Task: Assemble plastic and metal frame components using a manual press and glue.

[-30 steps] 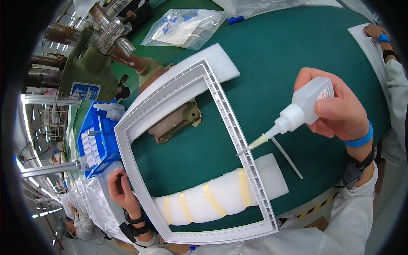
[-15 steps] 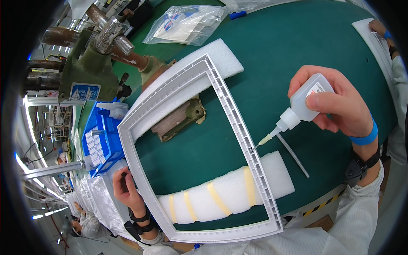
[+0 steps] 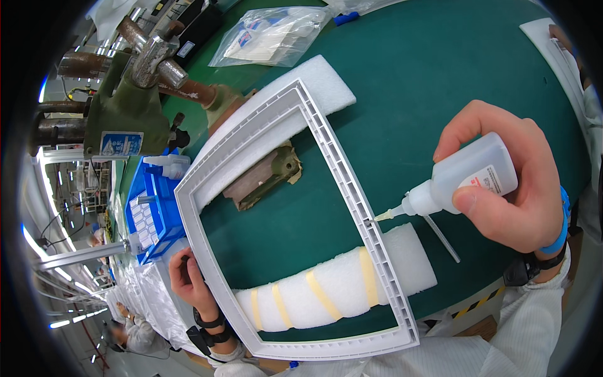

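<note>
My right hand [image 3: 509,188] grips a translucent squeeze bottle [image 3: 475,173] with a white printed label. The bottle is tilted, and its thin needle tip [image 3: 384,215] meets the ribbed right side of a white plastic frame [image 3: 339,157]. That large, four-sided frame rests on two white foam pieces: a bare far one [image 3: 333,85] and a near one [image 3: 301,295] wrapped with yellow tape bands. Beside the frame's left edge, my left hand [image 3: 190,283] is curled closed; what its fingers hold, if anything, is hidden.
A metal rod [image 3: 443,239] lies on the green mat [image 3: 440,63] near the bottle. Through the frame shows a worn metal block [image 3: 264,176]. At left are a heavy green clamp stand [image 3: 116,103] and a blue bin [image 3: 164,213]. Behind lies a clear bag [image 3: 270,38].
The bottle has tipped closer to level, and my right hand has shifted slightly right and down. The needle tip stays at nearly the same place on the frame. My left hand has hardly moved.
</note>
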A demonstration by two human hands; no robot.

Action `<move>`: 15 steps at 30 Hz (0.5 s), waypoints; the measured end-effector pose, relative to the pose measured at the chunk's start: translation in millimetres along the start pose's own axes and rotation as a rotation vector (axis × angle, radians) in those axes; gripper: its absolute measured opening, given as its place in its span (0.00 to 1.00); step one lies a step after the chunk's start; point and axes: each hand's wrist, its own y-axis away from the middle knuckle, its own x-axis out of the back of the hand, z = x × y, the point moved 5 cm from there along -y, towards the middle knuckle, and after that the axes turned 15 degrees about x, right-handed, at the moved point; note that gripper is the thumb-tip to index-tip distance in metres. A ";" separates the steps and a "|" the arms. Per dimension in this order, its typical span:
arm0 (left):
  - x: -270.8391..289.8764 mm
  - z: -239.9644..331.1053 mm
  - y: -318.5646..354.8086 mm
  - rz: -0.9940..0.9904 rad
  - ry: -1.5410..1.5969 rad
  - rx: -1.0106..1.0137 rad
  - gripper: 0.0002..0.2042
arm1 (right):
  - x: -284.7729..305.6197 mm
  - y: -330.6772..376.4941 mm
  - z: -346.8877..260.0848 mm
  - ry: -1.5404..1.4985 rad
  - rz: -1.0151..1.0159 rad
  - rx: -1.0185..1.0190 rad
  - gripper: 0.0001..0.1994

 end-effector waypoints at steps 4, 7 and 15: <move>-0.7 2.0 -0.5 0.005 -0.009 -0.005 0.10 | 1.2 1.0 -7.0 0.092 -0.044 0.225 0.17; -0.9 0.7 -1.0 0.008 -0.001 -0.011 0.10 | 0.9 0.5 -5.8 0.063 -0.064 0.228 0.16; -3.1 4.7 -3.4 0.021 -0.005 -0.018 0.10 | 7.4 -10.3 11.3 -0.182 -0.006 -0.057 0.19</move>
